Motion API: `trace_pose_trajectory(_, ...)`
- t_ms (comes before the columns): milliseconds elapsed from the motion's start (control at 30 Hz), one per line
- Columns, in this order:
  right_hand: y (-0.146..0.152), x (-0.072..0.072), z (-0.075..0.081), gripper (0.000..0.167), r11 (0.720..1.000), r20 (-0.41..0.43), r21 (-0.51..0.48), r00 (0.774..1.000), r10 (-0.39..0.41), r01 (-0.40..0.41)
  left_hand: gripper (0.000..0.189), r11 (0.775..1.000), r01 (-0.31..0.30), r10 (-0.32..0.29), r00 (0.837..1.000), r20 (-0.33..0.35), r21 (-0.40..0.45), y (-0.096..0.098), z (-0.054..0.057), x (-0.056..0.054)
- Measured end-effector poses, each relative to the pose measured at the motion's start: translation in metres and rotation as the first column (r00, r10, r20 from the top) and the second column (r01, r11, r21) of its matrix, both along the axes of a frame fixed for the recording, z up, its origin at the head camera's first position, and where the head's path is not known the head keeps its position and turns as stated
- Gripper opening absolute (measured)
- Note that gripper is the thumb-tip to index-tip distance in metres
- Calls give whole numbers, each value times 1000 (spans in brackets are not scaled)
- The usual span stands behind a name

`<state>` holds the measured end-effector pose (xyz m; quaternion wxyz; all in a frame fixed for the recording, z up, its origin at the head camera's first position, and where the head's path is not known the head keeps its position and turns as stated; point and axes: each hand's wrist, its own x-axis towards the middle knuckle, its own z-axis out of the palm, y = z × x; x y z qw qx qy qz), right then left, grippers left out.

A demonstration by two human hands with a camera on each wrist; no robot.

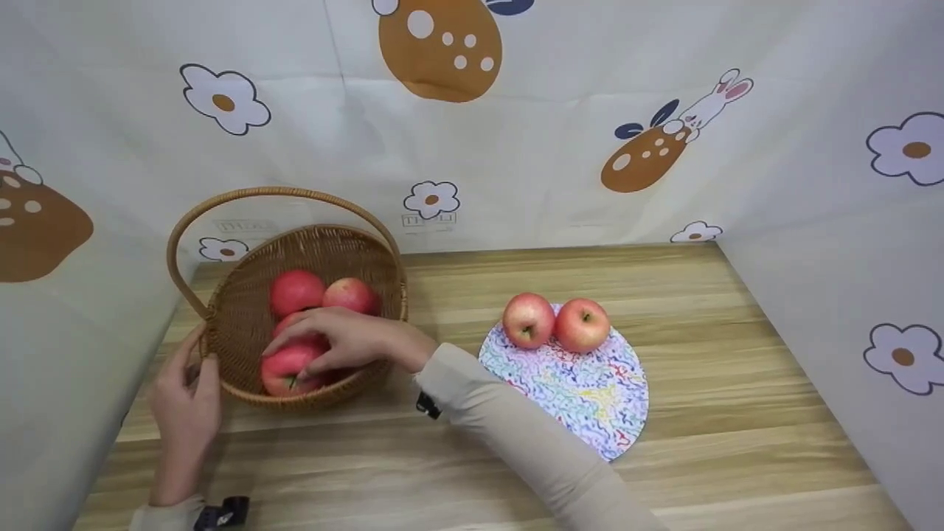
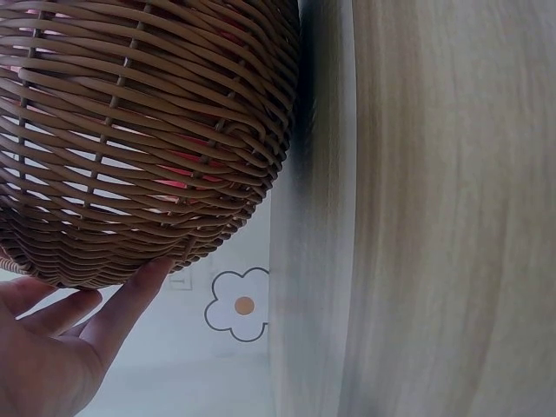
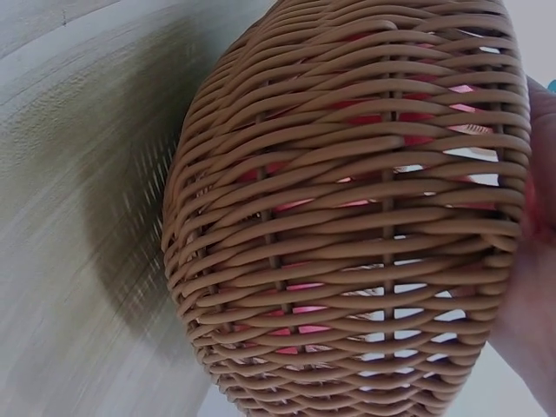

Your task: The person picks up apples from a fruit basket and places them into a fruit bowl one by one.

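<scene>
A brown wicker basket (image 1: 310,243) with a tall hooped handle stands on the left, several red apples (image 1: 297,293) inside it. My right hand (image 1: 350,339) reaches in over the near rim and grips the front apple (image 1: 284,367), fingers on its far side and thumb near its stem. In the right wrist view the basket weave (image 3: 347,217) covers most of that hand. My left hand (image 1: 188,398) rests against the basket's left side by the handle's base. The left wrist view shows its extended fingers (image 2: 130,300) touching the outside of the weave.
Right of the basket lies a round mat (image 1: 590,402) with a multicoloured squiggle pattern. Two apples, a left one (image 1: 528,321) and a right one (image 1: 582,326), sit side by side at its far edge. Patterned cloth walls (image 1: 516,147) enclose the wooden tabletop (image 1: 737,413).
</scene>
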<state>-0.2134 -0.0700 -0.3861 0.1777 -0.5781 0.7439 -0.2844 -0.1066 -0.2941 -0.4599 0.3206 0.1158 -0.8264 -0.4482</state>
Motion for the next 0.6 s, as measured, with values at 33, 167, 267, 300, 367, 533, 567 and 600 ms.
trace_pose_trajectory(33, 0, 0, 0, 48, 1000, 10, -8, 1000, 5, -5, 43, 1000, -1, 1, 1000, 4, 3, 0, 0, 0)
trace_pose_trajectory(167, 2, -1, 1, 48, 1000, 22, -24, 1000, 2, -2, 43, 1000, 0, 0, 1000, 6, 6, -1, 0, -1)
trace_pose_trajectory(267, 3, 0, 3, 48, 1000, 20, -25, 1000, -16, 16, 43, 1000, 2, -2, 1000, -1, 5, -1, -1, -1)
trace_pose_trajectory(300, 3, 1, 3, 48, 999, 21, -24, 1000, -23, 23, 43, 1000, 3, -3, 1000, -4, 4, -1, -1, -1)
trace_pose_trajectory(367, 4, 2, 4, 48, 999, 24, -28, 999, -38, 39, 43, 1000, 5, -5, 1000, -6, 6, -1, -1, -1)
trace_pose_trajectory(533, 6, 6, 5, 47, 995, 20, -48, 997, -81, 82, 43, 1000, 8, -8, 1000, 1, 10, -1, 0, 0)
trace_pose_trajectory(567, 7, 6, 6, 46, 995, 18, -53, 996, -89, 89, 44, 1000, 8, -8, 1000, 2, 11, -1, 0, 0)
trace_pose_trajectory(600, 7, 7, 6, 46, 994, 15, -56, 995, -98, 99, 43, 1000, 4, -4, 1000, 1, 9, -1, 0, 0)
